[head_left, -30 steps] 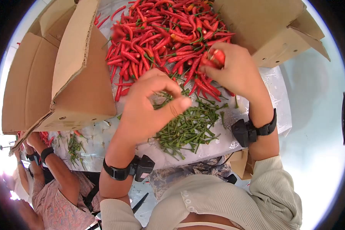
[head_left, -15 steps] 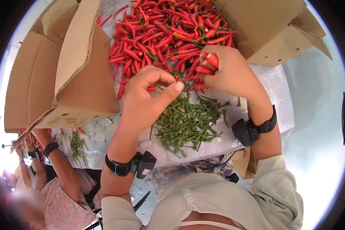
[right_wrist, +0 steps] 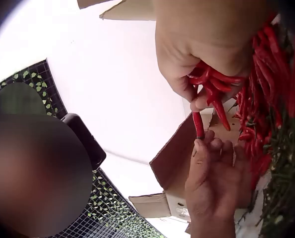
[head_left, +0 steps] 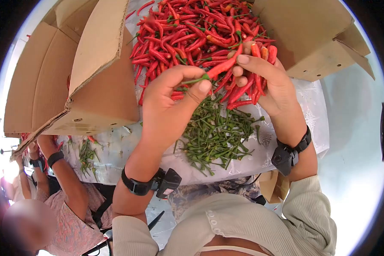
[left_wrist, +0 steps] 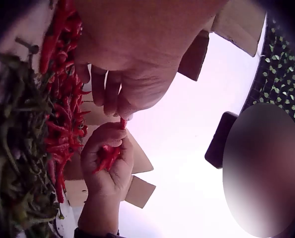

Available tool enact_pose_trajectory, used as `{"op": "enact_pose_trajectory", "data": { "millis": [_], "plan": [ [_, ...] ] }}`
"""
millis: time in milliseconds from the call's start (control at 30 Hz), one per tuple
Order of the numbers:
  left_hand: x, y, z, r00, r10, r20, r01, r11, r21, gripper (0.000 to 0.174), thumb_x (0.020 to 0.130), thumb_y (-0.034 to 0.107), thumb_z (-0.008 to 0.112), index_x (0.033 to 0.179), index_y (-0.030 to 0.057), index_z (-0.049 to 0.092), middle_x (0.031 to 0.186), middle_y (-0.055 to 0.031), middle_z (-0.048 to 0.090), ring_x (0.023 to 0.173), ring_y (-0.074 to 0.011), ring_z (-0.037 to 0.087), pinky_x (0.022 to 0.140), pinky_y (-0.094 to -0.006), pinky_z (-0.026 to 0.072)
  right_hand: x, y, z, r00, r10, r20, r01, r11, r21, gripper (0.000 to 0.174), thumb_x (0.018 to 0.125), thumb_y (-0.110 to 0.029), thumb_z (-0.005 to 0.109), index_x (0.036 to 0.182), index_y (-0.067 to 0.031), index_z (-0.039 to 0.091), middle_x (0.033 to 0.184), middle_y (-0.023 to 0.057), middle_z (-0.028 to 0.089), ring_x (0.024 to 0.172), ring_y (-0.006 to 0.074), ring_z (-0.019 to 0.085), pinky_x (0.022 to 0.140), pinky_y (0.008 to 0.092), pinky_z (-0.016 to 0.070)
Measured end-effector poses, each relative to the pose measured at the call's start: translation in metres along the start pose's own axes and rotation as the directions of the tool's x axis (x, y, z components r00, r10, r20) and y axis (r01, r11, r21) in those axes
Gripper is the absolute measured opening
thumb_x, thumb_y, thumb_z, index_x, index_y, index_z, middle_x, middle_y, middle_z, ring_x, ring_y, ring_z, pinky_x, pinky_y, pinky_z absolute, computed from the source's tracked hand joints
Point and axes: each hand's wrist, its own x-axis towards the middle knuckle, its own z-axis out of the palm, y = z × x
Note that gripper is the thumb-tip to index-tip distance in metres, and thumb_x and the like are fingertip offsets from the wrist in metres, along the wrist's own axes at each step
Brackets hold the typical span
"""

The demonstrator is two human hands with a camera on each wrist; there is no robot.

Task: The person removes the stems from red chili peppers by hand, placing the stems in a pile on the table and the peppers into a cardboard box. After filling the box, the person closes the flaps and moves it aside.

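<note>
Between my two hands is one red chili pepper (head_left: 222,67). My left hand (head_left: 168,102) pinches its green stem end between thumb and forefinger. The thumb and forefinger of my right hand (head_left: 277,87) hold the pepper's other end. Several more red chilies (head_left: 255,83) are bunched in the right palm, as the right wrist view also shows (right_wrist: 214,87). Behind the hands lies a big heap of red chilies (head_left: 179,34), some with green stems. Just below the hands, a pile of loose green stems (head_left: 217,136) lies on the white patterned tablecloth (head_left: 307,102).
An open cardboard box (head_left: 102,85) stands left of the heap, another cardboard box (head_left: 307,38) at its right. At the far left another person's arm (head_left: 68,170) reaches onto the table, near a small bunch of green stems (head_left: 87,155).
My right hand has turned over, showing its palm side with the bunched chilies. A single chili now spans both hands, its stem in my left fingers.
</note>
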Motion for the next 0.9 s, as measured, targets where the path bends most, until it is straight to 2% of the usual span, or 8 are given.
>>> {"op": "enact_pose_trajectory", "data": {
  "millis": [133,233,267,367,400,500,800,900],
  "plan": [
    [0.001,0.004,-0.004,0.997,0.067,-0.038,-0.060,0.984,0.165,0.015,0.087,0.010,0.070,0.098,0.0001,0.066,0.084,-0.0049,0.063,0.082,-0.0134,0.061,0.077,-0.0277,0.0489,-0.001,-0.002,0.002,0.976,-0.191,-0.108,0.159,0.955,-0.252,0.017,0.084,-0.015,0.073,0.091,-0.0038,0.062,0.077,0.0042,0.066,0.066,0.0101,0.062,0.058,0.0220,0.0498],
    [0.002,0.001,-0.003,0.995,0.099,-0.021,-0.087,0.943,0.321,0.012,0.087,0.010,0.067,0.094,0.0006,0.066,0.081,-0.0070,0.062,0.077,-0.0173,0.061,0.074,-0.0301,0.0483,0.003,-0.003,-0.005,0.788,-0.587,-0.184,0.316,0.643,-0.698,0.019,0.086,-0.018,0.073,0.089,-0.0034,0.061,0.079,0.0037,0.066,0.070,0.0090,0.063,0.061,0.0213,0.0495],
    [0.002,-0.001,-0.003,0.990,0.142,0.018,-0.138,0.911,0.388,0.011,0.087,0.010,0.066,0.093,0.0008,0.066,0.080,-0.0079,0.062,0.076,-0.0189,0.061,0.073,-0.0313,0.0478,0.005,0.000,-0.002,0.728,-0.674,-0.124,0.436,0.595,-0.675,0.021,0.084,-0.019,0.074,0.090,-0.0038,0.060,0.080,0.0044,0.066,0.073,0.0127,0.064,0.066,0.0244,0.0500],
    [0.003,-0.006,-0.001,0.977,0.198,0.086,-0.215,0.865,0.453,0.010,0.086,0.010,0.065,0.090,0.0012,0.066,0.079,-0.0095,0.062,0.073,-0.0225,0.060,0.069,-0.0344,0.0460,-0.003,0.002,0.005,0.777,-0.553,0.301,0.506,0.264,-0.821,0.023,0.080,-0.017,0.076,0.090,-0.0058,0.059,0.081,0.0064,0.064,0.074,0.0199,0.064,0.066,0.0303,0.0499],
    [0.003,-0.007,-0.001,0.974,0.203,0.101,-0.227,0.861,0.454,0.010,0.086,0.011,0.065,0.089,0.0013,0.066,0.078,-0.0098,0.061,0.072,-0.0235,0.059,0.068,-0.0353,0.0453,-0.006,0.005,0.003,0.827,-0.396,0.399,0.531,0.317,-0.786,0.026,0.075,-0.013,0.077,0.091,-0.0066,0.057,0.083,0.0101,0.062,0.076,0.0287,0.063,0.067,0.0358,0.0497],
    [0.004,-0.003,-0.002,0.972,0.204,0.120,-0.236,0.840,0.489,0.009,0.086,0.011,0.065,0.088,0.0016,0.066,0.078,-0.0095,0.061,0.072,-0.0231,0.059,0.067,-0.0348,0.0448,-0.010,0.009,0.010,0.844,-0.190,0.501,0.534,0.218,-0.817,0.027,0.073,-0.011,0.075,0.090,-0.0062,0.055,0.082,0.0111,0.061,0.078,0.0324,0.063,0.064,0.0395,0.0486],
    [0.004,0.000,-0.002,0.975,0.168,0.146,-0.217,0.867,0.449,0.011,0.087,0.012,0.066,0.088,0.0016,0.065,0.078,-0.0076,0.060,0.074,-0.0197,0.057,0.067,-0.0307,0.0438,-0.013,0.005,0.011,0.861,-0.265,0.435,0.494,0.229,-0.839,0.026,0.071,-0.014,0.076,0.084,-0.0060,0.055,0.074,0.0127,0.057,0.072,0.0348,0.060,0.061,0.0418,0.0470],
    [0.005,-0.005,-0.006,0.986,0.027,0.166,-0.056,0.983,0.176,0.011,0.088,0.012,0.065,0.089,0.0008,0.064,0.079,-0.0054,0.059,0.076,-0.0151,0.055,0.068,-0.0286,0.0429,-0.012,0.003,0.008,0.856,-0.255,0.450,0.512,0.291,-0.808,0.028,0.070,-0.017,0.077,0.082,-0.0056,0.054,0.073,0.0128,0.056,0.070,0.0353,0.059,0.059,0.0409,0.0459]
  ]
}}
